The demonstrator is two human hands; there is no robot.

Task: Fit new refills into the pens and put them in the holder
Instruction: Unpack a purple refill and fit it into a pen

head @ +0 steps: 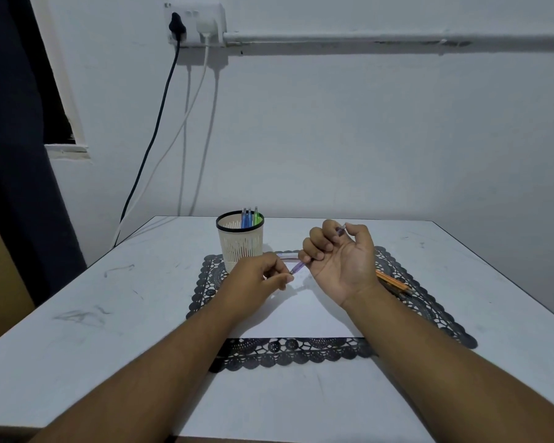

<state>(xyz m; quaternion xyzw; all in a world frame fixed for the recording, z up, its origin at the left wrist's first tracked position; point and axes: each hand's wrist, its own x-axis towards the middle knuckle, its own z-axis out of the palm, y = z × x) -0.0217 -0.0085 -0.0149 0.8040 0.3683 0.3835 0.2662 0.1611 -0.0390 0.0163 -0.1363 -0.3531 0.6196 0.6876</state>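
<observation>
A: So how far along is it?
B: Roughly midway I'd guess. Three pens (249, 217) stand in the holder (240, 241). Right hand (339, 259) has its grip wrapped round a purple pen (298, 267), left hand (259, 276) pinching its tip end.
A: Left to do?
B: Orange pens (394, 281) on the black lace mat (429, 302), white table (109, 314), plain wall with a socket (194, 22).

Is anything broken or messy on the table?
Nothing looks broken or spilled. The white table has dark scuff marks on its left side, and the black lace mat lies a little crooked. The holder stands upright.
</observation>
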